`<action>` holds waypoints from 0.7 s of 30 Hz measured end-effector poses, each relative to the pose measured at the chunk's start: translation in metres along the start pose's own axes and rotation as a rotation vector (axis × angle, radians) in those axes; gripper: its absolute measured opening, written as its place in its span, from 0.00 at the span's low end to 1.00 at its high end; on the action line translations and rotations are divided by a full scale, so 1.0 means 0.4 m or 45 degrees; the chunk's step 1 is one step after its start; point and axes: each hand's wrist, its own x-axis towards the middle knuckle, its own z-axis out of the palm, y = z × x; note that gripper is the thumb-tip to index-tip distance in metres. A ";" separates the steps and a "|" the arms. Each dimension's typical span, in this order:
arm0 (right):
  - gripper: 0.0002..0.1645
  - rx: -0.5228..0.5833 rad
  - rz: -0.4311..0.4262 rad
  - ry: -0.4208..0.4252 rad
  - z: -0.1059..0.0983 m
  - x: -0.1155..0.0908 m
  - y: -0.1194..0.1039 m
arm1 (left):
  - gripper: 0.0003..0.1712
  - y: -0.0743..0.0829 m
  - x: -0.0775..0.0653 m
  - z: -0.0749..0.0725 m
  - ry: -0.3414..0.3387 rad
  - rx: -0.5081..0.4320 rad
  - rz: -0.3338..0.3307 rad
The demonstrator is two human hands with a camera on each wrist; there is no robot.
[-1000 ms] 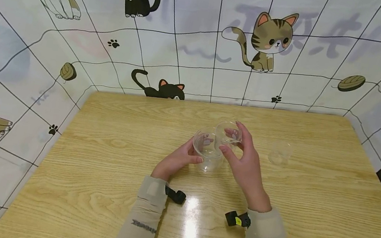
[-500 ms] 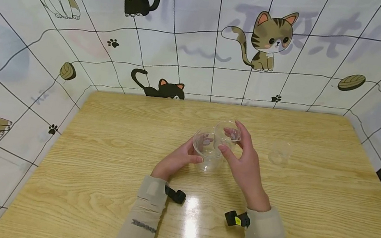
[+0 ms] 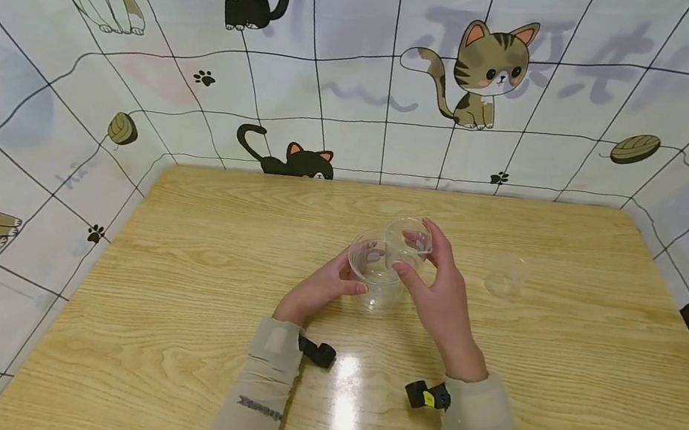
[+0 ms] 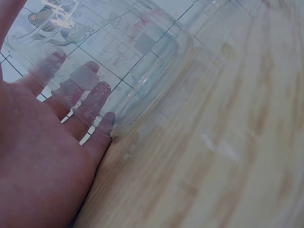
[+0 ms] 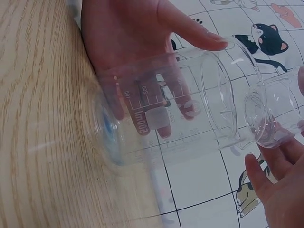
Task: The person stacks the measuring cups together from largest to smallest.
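A large clear beaker (image 3: 380,297), printed with a graduated scale and 500ml, stands on the table. My left hand (image 3: 325,284) grips it from the left, thumb in front and fingers spread behind; they show through the wall of the beaker (image 5: 156,116) in the right wrist view. A smaller clear beaker (image 3: 405,247) is held at the large one's rim by my right hand (image 3: 445,295), thumb and fingers on opposite sides. In the right wrist view the small beaker (image 5: 280,107) leans across the rim, close beside my right hand (image 5: 280,183).
Another clear beaker (image 3: 506,278) stands on the wooden table (image 3: 173,271), to the right of my right hand. A white wall covering (image 3: 353,119) with cartoon cats rises along the table's back and sides.
My right hand has shifted slightly left with the small beaker, which overlaps the large beaker's mouth a little more. My left hand and the large beaker have stayed put.
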 end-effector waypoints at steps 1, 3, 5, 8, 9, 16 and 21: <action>0.39 0.001 0.001 -0.002 0.001 0.000 0.000 | 0.45 -0.007 0.002 -0.002 0.012 0.009 -0.011; 0.39 0.002 0.000 -0.002 0.003 0.002 0.013 | 0.45 -0.015 0.005 -0.005 0.016 0.015 -0.018; 0.40 0.002 -0.010 -0.005 0.008 0.007 0.039 | 0.45 -0.003 0.000 -0.001 0.010 0.009 -0.016; 0.39 -0.001 -0.015 -0.001 0.011 0.009 0.055 | 0.44 0.019 -0.006 0.004 -0.034 -0.010 0.014; 0.39 0.000 -0.016 0.000 0.011 0.009 0.056 | 0.44 0.024 -0.008 0.006 -0.044 -0.012 0.023; 0.40 0.010 -0.011 -0.005 0.014 0.007 0.060 | 0.44 0.034 -0.013 0.010 -0.056 -0.030 0.044; 0.40 0.003 -0.014 -0.010 0.017 0.009 0.061 | 0.45 0.034 -0.015 0.010 -0.019 -0.023 0.014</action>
